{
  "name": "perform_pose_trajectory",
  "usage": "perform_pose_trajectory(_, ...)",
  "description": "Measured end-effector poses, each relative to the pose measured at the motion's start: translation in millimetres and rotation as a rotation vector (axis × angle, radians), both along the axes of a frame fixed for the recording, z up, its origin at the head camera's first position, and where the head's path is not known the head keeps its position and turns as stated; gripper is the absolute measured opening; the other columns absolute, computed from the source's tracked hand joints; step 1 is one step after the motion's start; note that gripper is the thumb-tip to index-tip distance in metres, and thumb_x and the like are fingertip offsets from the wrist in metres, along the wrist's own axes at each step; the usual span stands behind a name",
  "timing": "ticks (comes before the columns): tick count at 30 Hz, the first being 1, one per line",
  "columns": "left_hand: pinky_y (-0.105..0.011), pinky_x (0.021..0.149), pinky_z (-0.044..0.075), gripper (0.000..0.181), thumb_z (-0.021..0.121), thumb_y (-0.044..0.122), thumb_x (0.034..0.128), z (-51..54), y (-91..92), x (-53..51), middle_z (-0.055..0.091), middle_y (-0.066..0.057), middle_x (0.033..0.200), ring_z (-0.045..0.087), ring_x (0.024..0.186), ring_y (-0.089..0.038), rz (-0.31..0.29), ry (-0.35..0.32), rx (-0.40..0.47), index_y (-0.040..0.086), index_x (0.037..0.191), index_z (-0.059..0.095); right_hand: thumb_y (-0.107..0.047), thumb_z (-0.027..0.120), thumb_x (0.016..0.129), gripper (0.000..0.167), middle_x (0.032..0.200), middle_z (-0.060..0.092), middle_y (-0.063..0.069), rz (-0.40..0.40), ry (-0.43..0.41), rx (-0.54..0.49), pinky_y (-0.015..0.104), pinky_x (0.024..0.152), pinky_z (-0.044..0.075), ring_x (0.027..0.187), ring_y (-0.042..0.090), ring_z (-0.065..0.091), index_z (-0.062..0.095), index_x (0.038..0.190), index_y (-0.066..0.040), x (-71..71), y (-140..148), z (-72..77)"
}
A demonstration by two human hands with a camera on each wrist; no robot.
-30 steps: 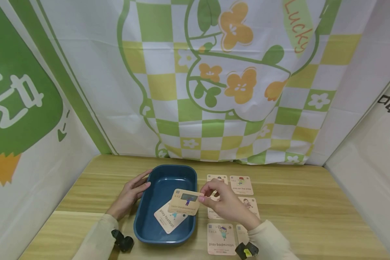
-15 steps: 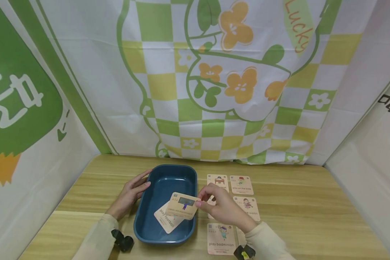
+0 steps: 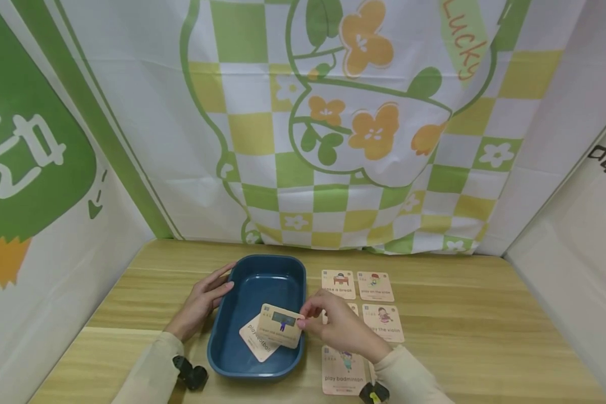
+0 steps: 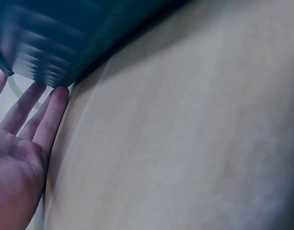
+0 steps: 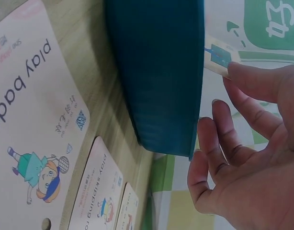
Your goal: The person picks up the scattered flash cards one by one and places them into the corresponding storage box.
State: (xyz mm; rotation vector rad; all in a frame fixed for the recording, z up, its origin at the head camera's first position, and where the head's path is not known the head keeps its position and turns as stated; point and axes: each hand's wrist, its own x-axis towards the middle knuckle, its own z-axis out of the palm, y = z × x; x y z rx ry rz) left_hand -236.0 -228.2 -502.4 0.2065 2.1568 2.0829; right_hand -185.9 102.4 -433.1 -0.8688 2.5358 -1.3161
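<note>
A blue tray (image 3: 257, 297) stands on the table. Along its upper left side lies my left hand (image 3: 202, 300); the left wrist view shows that hand's nearly straight fingers (image 4: 50, 120) touching the ribbed outer wall. Between thumb and forefinger my right hand (image 3: 345, 324) pinches a corner of a picture card (image 3: 281, 320) with a dark board and a blue figure on it. This card is held tilted over the tray's right part, partly covering a "play football" card (image 3: 257, 350) lying in the tray. In the right wrist view, the tray wall (image 5: 159, 86) hides part of the pinched card.
Right of the tray, cards lie in rows: "take a break" (image 3: 338, 285), "play on the slide" (image 3: 375, 287), "play the violin" (image 3: 384, 324), "play badminton" (image 3: 342, 373) and "play skipping rope" (image 5: 96, 191). My right hand and forearm cover some. A patterned curtain (image 3: 343, 196) hangs behind the table.
My right hand has moved left and down with the pinched card, which now sits lower over the tray. More of the cards at right shows. My left hand has stayed put.
</note>
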Motion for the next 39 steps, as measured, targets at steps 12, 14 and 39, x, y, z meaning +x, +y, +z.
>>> perform_pose_trajectory(12, -0.028, 0.092, 0.054, 0.06, 0.059, 0.021, 0.1041, 0.2, 0.0, -0.3, 0.036, -0.028, 0.156, 0.053, 0.13, -0.039, 0.002, -0.001, 0.0, 0.01, 0.158, 0.035, -0.014, 0.072, 0.095, 0.007, 0.097, 0.059, 0.0, 0.001, 0.026, 0.024, 0.042, 0.083, 0.052, 0.091, 0.017, 0.056, 0.071, 0.101, -0.01, -0.8, 1.1, -2.3)
perform_pose_trajectory(14, -0.028, 0.092, 0.054, 0.06, 0.058, 0.021, 0.1041, 0.4, 0.2, -0.6, 0.036, -0.028, 0.156, 0.053, 0.131, -0.04, 0.006, -0.001, -0.003, 0.01, 0.158, 0.035, -0.014, 0.072, 0.095, 0.007, 0.097, 0.059, -0.001, 0.001, 0.027, 0.024, 0.042, 0.083, 0.052, 0.09, 0.015, 0.056, 0.071, 0.101, -0.01, -1.1, 1.5, -1.9)
perform_pose_trajectory(39, -0.027, 0.092, 0.054, 0.06, 0.058, 0.022, 0.1044, -0.5, -0.3, 0.2, 0.036, -0.028, 0.156, 0.055, 0.129, -0.037, -0.002, 0.006, -0.007, 0.01, 0.159, 0.034, -0.021, 0.073, 0.096, 0.009, 0.097, 0.058, -0.006, -0.056, 0.051, 0.03, 0.036, 0.083, 0.049, 0.094, 0.026, 0.057, 0.069, 0.102, -0.017, 6.6, 35.6, 5.1)
